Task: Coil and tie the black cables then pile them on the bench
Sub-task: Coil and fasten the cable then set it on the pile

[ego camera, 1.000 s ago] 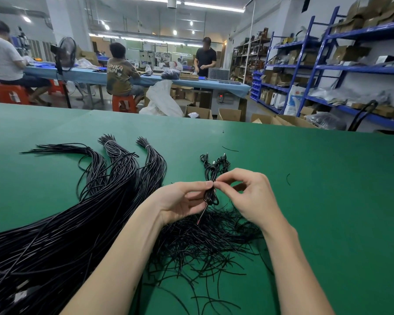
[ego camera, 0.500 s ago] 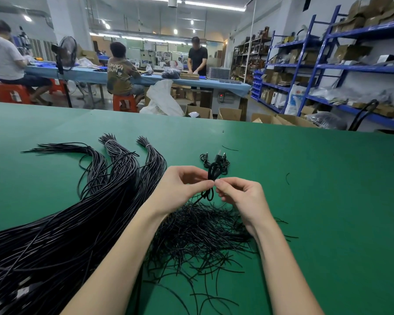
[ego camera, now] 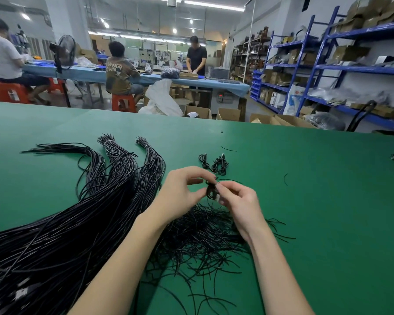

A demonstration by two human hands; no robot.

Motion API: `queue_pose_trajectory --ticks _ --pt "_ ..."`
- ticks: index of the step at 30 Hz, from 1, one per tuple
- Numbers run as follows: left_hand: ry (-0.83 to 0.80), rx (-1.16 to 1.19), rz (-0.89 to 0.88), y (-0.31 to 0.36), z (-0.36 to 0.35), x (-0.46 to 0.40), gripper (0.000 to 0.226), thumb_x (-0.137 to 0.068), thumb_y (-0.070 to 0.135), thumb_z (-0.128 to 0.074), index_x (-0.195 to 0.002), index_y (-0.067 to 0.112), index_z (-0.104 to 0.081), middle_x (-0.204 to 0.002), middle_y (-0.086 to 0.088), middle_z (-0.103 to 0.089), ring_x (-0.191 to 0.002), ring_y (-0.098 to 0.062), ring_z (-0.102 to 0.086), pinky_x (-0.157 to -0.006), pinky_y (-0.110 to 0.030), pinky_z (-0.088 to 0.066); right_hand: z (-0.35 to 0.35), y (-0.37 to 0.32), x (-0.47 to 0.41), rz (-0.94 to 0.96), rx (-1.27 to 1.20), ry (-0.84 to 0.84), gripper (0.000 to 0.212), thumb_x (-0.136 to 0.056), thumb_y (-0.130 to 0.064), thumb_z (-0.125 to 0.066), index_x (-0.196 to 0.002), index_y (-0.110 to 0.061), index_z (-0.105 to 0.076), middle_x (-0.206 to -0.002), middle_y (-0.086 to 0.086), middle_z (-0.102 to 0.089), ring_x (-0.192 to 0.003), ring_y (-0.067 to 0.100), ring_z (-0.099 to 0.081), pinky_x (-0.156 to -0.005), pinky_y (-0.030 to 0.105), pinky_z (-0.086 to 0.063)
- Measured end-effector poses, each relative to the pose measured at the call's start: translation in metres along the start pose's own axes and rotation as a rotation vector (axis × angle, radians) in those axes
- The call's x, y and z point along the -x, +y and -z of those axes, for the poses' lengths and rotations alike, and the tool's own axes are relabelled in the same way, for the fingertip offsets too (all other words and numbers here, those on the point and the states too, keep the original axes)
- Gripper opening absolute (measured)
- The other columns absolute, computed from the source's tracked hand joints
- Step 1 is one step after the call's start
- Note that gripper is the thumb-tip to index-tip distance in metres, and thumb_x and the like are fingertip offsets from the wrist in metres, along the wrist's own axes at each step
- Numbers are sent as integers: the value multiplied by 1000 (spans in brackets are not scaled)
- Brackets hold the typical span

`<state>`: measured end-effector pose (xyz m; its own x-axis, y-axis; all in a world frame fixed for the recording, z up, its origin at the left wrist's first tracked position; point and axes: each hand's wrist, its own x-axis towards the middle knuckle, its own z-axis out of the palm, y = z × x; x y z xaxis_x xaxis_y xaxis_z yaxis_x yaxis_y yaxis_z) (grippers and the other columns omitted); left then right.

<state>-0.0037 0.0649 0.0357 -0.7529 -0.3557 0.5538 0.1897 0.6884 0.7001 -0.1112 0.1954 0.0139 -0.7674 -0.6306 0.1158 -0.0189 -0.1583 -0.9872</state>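
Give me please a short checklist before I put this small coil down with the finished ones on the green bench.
1. Coil held: ok. Left hand and right hand both pinch the small coil.
2. Tie closed around the coil: cannot tell, the fingers hide it.
3. Finished coils lie just beyond the hands: ok.
4. Bare green bench beside that pile for setting down: ok.
5. Coil free of the loose ties below: cannot tell, black on black.
6. Long cable bundles stay left, out of the path: ok.
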Motion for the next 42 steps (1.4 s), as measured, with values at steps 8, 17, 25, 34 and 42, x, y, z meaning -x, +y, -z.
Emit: queue_pose_trajectory --ticks 8,17,25,34,42 --pt "-263 772 692 -17 23 -4 28 -83 28 -78 -101 6 -76 -80 3 -66 -62 -5 -55 -58 -15 -46 -6 -3 4 530 475 70 10 -91 -11 -76 -86 -19 -73 -83 -12 -72 -80 11 -68 -75 19 -54" --pt "-127 659 691 -12 10 -4 43 -67 7 -87 -106 -3 -69 -89 -15 -77 -79 -20 -76 -69 -19 -58 -2 -7 3 345 488 66 15 -85 -11 -81 -74 -20 -76 -64 -5 -68 -55 1 -51 -56 11 -42" --pt "65 19 173 0 -7 -2 19 -79 5 -83 -81 24 -77 -73 7 -76 -69 -6 -73 -69 -20 -58 0 -8 -4 83 207 116 14 -84 -17 -84 -72 -20 -78 -59 -10 -69 -55 0 -56 -57 15 -46" --pt "103 -197 -179 -1 -12 1 16 -84 -7 -73 -95 5 -75 -99 -3 -73 -86 -11 -71 -81 -24 -59 -6 3 -3 -1 -120 121 20 -92 -3 -72 -79 -16 -76 -68 -7 -72 -64 4 -61 -60 15 -50" --pt "-177 711 650 -1 4 -4 32 -86 28 -71 -106 3 -67 -69 6 -59 -57 -5 -51 -64 -21 -40 6 4 0 572 427 95 13 -88 -23 -79 -84 -34 -75 -89 -16 -72 -71 12 -60 -51 18 -41"
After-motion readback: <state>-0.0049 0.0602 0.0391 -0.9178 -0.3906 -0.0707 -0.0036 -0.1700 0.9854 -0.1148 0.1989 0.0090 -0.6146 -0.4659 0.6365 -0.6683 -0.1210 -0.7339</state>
